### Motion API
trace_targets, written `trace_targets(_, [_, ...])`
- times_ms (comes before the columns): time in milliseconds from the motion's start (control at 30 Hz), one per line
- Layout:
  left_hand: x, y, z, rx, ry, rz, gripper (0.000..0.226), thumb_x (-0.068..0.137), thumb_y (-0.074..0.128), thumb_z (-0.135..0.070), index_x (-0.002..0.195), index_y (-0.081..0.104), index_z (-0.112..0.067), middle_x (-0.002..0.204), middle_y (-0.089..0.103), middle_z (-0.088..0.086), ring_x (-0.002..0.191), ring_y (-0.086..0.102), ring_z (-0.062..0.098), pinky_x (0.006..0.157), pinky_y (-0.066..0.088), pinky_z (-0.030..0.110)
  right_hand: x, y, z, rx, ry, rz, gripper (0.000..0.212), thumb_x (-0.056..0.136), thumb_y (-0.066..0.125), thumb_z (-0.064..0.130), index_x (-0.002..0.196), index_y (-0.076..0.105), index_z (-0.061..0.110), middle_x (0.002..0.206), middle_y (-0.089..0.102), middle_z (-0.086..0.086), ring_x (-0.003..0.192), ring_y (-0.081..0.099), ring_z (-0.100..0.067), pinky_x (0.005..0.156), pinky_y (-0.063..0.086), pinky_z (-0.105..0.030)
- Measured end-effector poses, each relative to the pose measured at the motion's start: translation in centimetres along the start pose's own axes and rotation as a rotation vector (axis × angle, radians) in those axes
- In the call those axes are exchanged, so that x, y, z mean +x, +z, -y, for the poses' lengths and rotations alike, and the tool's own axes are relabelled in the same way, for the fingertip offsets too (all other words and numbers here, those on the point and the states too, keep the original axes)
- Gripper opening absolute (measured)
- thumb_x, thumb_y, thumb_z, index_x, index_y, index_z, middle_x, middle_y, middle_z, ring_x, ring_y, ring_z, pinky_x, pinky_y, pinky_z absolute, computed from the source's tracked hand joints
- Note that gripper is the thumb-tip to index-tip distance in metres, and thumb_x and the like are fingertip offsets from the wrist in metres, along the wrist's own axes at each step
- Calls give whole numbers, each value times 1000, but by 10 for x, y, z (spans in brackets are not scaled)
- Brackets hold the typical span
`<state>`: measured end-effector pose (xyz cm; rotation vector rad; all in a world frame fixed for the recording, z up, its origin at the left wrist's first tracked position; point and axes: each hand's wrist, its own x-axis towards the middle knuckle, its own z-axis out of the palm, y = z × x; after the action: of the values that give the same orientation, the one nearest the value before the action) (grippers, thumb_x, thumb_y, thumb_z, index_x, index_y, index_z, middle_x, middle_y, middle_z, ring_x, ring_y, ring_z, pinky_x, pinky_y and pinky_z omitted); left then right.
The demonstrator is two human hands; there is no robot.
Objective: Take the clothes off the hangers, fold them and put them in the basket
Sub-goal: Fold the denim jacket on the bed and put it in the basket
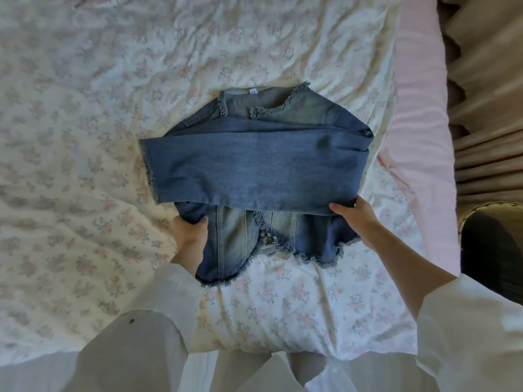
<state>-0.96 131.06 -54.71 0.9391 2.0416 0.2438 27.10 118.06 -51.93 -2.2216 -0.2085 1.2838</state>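
Note:
A blue denim jacket [254,168] with frayed edges lies on the bed, collar away from me. Its sleeves are folded flat across the body. My left hand [191,232] grips the jacket's lower left side, fingers curled into the cloth. My right hand [358,220] holds the lower right side, thumb on top of the folded sleeve and fingers under the fabric. The frayed hem points toward me. No hanger is in view.
The bed is covered by a rumpled white floral sheet [85,123]. A pink bed edge [418,108] runs along the right, with beige curtains [486,94] beyond it. A dark woven basket [492,244] shows at the right edge.

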Motion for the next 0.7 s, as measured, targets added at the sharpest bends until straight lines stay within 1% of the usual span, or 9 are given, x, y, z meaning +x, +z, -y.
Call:
trace_targets(133, [-16, -9, -7, 105, 182, -70, 31, 89, 58, -14, 112, 38, -8, 110, 52, 13, 106, 54, 37, 80, 43, 37, -9, -3, 8, 166, -28, -88, 20, 83, 58, 6, 104, 58, 6, 91, 63, -8, 91, 59, -27, 69, 46, -30])
trace_targets(233, [-18, -17, -11, 154, 127, -60, 61, 87, 61, -20, 136, 28, -9, 139, 38, 15, 116, 47, 40, 96, 44, 46, -24, 1, 27, 277, -110, -100, 10, 83, 53, 2, 90, 57, 6, 77, 59, -2, 79, 56, -21, 64, 45, -26])
trace_targets(300, [-17, -21, -12, 125, 92, -114, 70, 85, 63, -21, 142, 24, -9, 143, 27, 18, 123, 39, 40, 100, 41, 47, -36, 10, 44, 277, -226, -69, 11, 83, 51, 0, 80, 56, 10, 73, 57, -1, 69, 53, -13, 61, 44, -22])
trace_targets(367, [-14, -28, -17, 59, 190, -184, 57, 85, 62, -20, 134, 35, -7, 133, 36, 18, 115, 43, 35, 95, 43, 45, -50, 25, 65, 222, -378, -12, 23, 82, 50, -2, 72, 54, 18, 67, 54, 3, 60, 48, -5, 57, 41, -16])
trace_targets(467, [-10, -41, -34, -215, 269, 94, 16, 90, 53, -24, 102, 55, -14, 98, 51, 7, 87, 48, 23, 80, 42, 36, -69, 61, 91, 44, -552, 185, 27, 80, 55, 7, 98, 62, 27, 83, 60, 7, 73, 52, -2, 70, 42, -21])
trace_targets(533, [-8, -57, -49, -482, 73, 409, 30, 97, 44, -37, 115, 54, -14, 104, 58, 5, 97, 56, 22, 85, 42, 36, -81, 93, 105, -131, -657, 267, 51, 84, 57, 10, 133, 50, 23, 106, 66, 0, 94, 60, -13, 84, 48, -27])
trace_targets(600, [3, -75, -56, -691, -48, 592, 51, 95, 35, -55, 123, 52, -15, 109, 62, 4, 103, 59, 22, 92, 44, 37, -95, 127, 114, -287, -776, 347, 60, 87, 59, 13, 142, 38, 24, 120, 64, -6, 108, 59, -21, 94, 46, -29])
trace_targets(633, [9, -83, -58, -780, -68, 625, 57, 92, 34, -61, 121, 54, -15, 110, 63, 5, 104, 60, 23, 94, 45, 39, -101, 142, 117, -351, -808, 427, 62, 88, 60, 16, 144, 35, 24, 117, 65, -4, 108, 59, -20, 94, 45, -27])
trace_targets(700, [22, -95, -60, -868, -77, 654, 64, 90, 33, -65, 122, 55, -14, 114, 64, 6, 108, 60, 24, 95, 46, 41, -105, 167, 114, -453, -745, 607, 66, 90, 59, 19, 147, 26, 25, 82, 64, 3, 81, 59, -12, 79, 45, -23])
